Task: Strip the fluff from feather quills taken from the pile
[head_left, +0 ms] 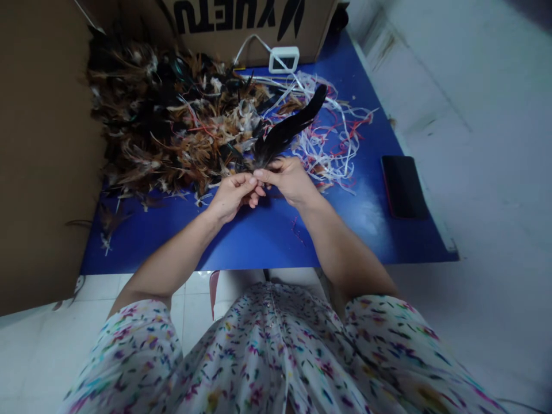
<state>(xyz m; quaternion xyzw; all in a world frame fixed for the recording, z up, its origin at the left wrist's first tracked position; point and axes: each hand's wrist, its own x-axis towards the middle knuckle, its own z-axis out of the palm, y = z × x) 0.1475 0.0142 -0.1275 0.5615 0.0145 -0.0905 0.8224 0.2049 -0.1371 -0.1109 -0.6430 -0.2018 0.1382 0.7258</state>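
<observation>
Blue table (371, 230), messy feather pile (172, 132) on it; by the pile's near right edge, right hand (290, 179) has a black feather bunch (288, 131) pinched, left hand (236, 194) fingers closed beside its base

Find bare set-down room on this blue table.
Free: between right forearm and flat, black rectangular device; between left forearm and loose brown feather. Crowded: most of the far half, under a brown and black feather heap and tangled white and red strips.

The head view faces forward and down — near the hands (230, 198) (294, 181) and blue table (362, 244).
</observation>
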